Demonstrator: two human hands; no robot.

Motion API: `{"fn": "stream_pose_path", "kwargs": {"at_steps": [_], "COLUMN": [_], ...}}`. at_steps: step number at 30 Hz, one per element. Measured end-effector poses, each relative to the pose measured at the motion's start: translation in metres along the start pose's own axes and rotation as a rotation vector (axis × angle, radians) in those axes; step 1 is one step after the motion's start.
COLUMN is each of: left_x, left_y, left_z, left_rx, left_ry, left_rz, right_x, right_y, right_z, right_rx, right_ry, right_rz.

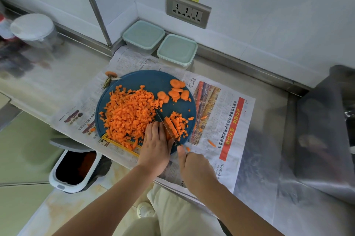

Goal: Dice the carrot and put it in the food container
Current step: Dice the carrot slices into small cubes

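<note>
A round blue cutting board (151,80) lies on newspaper. A large heap of diced carrot (128,114) covers its left half. Several round carrot slices (177,90) lie at its far right. A smaller bunch of carrot strips and dice (176,123) sits at the near right. My right hand (196,170) grips the handle of a dark knife (166,126), whose blade lies along the left of that bunch. My left hand (155,147) rests on the board just left of the blade, fingers fairly straight. Two lidded pale green food containers (144,34) (177,49) stand at the back wall.
Newspaper (221,112) covers the steel counter. A carrot top (111,75) lies beyond the board's left edge. A white-lidded jar (32,28) stands at far left. A waste bin (75,168) sits on the floor below. A wall socket (188,10) is behind the containers. Grey bulk (324,130) at right.
</note>
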State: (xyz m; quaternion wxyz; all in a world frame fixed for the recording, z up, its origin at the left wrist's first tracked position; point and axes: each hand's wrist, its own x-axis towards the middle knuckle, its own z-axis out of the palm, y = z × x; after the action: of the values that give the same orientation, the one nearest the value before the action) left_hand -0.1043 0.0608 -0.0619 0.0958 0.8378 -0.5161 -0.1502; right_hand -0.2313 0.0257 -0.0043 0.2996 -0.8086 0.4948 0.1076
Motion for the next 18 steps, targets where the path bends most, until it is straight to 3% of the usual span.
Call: {"fn": "stream_pose_path", "kwargs": {"at_steps": [8,15,18], "left_x": [0.001,0.001,-0.005], "left_y": [0.001,-0.005,-0.012], "left_z": [0.002,0.000,-0.003], "left_rx": [0.000,0.065,0.078], "left_ry": [0.039,0.144,0.261], "left_rz": [0.015,0.081,0.095], "right_x": [0.024,0.028,0.030], "right_y": [0.006,0.005,0.006], "right_z": [0.003,-0.013,-0.018], "right_rx": [-0.016,0.190,0.253], "right_ry": [-0.039,-0.105,-0.121], "right_rz": [0.005,-0.015,0.016]}}
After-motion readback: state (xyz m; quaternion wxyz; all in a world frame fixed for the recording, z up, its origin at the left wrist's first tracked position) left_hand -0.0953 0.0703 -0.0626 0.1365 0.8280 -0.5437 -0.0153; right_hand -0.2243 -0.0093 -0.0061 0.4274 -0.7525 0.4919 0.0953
